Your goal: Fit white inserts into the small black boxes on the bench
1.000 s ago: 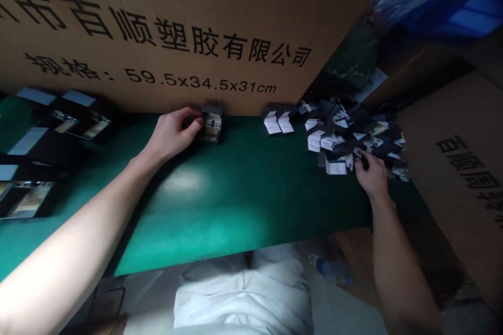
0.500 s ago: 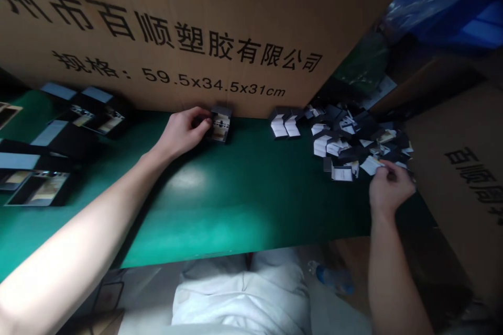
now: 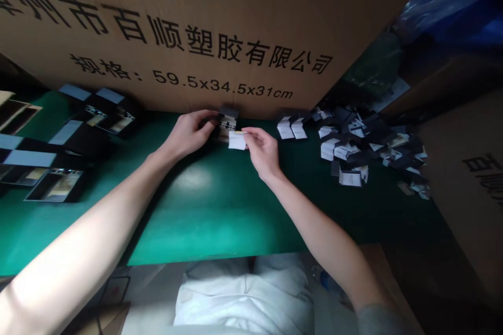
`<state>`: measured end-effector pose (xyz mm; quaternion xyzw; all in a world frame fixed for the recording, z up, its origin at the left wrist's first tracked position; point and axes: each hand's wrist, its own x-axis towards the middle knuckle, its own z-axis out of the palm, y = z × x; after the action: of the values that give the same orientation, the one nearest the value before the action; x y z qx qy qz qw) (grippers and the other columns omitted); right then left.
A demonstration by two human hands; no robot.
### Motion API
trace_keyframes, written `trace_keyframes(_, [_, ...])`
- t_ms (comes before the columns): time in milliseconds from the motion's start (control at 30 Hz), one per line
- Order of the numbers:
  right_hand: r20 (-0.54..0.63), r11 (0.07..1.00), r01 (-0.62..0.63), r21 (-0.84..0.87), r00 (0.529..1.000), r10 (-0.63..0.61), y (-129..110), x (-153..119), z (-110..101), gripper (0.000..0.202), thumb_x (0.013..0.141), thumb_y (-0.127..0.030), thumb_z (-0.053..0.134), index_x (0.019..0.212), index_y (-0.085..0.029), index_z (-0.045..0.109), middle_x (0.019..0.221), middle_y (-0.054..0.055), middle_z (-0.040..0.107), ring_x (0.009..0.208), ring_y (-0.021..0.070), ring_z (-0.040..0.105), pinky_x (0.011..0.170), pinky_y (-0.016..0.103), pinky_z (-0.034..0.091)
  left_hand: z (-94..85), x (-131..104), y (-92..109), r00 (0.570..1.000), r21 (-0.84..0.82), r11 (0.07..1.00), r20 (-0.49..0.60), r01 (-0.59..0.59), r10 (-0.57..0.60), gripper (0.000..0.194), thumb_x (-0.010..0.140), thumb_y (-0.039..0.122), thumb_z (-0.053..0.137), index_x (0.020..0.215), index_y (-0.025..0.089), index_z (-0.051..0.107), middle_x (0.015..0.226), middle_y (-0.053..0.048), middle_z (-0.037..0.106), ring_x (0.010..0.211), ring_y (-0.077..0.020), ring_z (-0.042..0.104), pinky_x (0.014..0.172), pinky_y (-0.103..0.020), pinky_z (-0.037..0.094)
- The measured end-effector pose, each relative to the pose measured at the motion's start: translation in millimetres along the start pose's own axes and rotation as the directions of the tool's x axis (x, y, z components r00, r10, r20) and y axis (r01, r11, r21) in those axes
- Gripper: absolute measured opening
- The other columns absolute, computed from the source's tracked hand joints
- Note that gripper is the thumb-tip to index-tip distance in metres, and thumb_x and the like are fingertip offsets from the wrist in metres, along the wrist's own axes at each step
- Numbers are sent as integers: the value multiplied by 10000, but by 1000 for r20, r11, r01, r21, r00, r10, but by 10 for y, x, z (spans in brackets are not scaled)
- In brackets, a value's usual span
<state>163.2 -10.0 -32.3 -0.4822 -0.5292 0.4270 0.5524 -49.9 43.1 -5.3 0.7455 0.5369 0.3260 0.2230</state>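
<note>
My left hand (image 3: 193, 132) is closed on the left side of a small dark open box (image 3: 228, 119), which stands on the green table against a large carton. Pale and metallic parts show inside the box. My right hand (image 3: 264, 151) pinches a small white folded piece (image 3: 237, 140) by its right edge, just in front of the box and overlapping its lower part. Two white-and-dark folded pieces (image 3: 291, 125) stand side by side to the right of my right hand.
A large printed carton (image 3: 196, 26) walls off the back of the green table (image 3: 188, 220). Several dark open boxes (image 3: 58, 183) stand at the left. A loose heap of small white-and-dark pieces (image 3: 353, 138) lies at the right, beside another carton (image 3: 467, 183).
My right hand has moved left from the heap to the small box, carrying a white piece. My left hand stays at the box. The view has shifted slightly.
</note>
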Motion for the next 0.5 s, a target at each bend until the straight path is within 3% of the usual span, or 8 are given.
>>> trace_keyframes(100, [-4, 999, 12, 43, 1000, -12, 132, 39, -28, 366, 890, -601, 744, 1065, -280, 733, 1035, 31, 778, 914, 225, 702, 761, 375, 600, -11, -4, 27, 999, -34, 999, 38, -28, 29, 477, 885, 354, 514, 1231, 185, 797, 1128, -96, 833, 966, -289, 746, 925, -353, 566])
trace_keyframes(267, [26, 999, -1, 43, 1000, 0, 96, -4, -105, 458, 903, -605, 750, 1172, -235, 735, 1021, 50, 775, 857, 183, 692, 742, 314, 578, -65, -35, 126, 993, 26, 999, 108, -40, 37, 478, 855, 393, 555, 1183, 127, 778, 1022, -100, 803, 775, -235, 670, 771, -331, 531])
trace_keyframes(400, [14, 999, 17, 43, 1000, -18, 99, 10, -73, 421, 919, -589, 732, 1126, -222, 725, 1060, 65, 779, 963, 194, 727, 852, 322, 600, -86, -61, 169, 988, 58, 997, 152, -48, 39, 454, 849, 458, 568, 1100, 132, 761, 827, -60, 735, 676, -206, 591, 667, -318, 443])
trace_keyframes(500, [-12, 998, 26, 51, 1000, -25, 111, 18, -52, 371, 909, -545, 747, 1089, -222, 715, 1053, 63, 784, 999, 200, 739, 906, 333, 608, -95, -75, 185, 982, 31, 997, 180, -70, 63, 471, 842, 456, 582, 1159, 143, 735, 881, -55, 742, 697, -199, 594, 666, -308, 423])
